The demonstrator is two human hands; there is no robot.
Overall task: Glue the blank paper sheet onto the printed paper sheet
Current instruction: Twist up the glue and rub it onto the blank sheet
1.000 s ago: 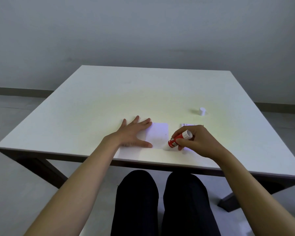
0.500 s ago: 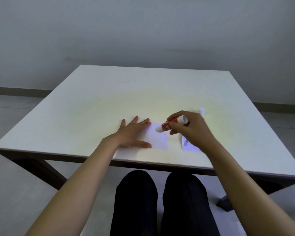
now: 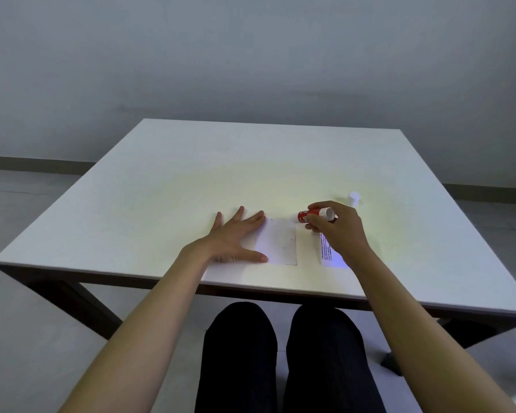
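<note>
- My left hand [image 3: 236, 238] lies flat, palm down, fingers spread, forearm stretched forward.
- My right hand [image 3: 337, 228] is raised slightly, fingers curled in a pinch grip, wrist bent, forearm angled inward.

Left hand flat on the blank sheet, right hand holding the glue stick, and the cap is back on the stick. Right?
Not quite. In the head view the cap stands on the table beyond the right hand, not on the glue stick. The rest holds: the left hand lies flat on the blank sheet.
</note>
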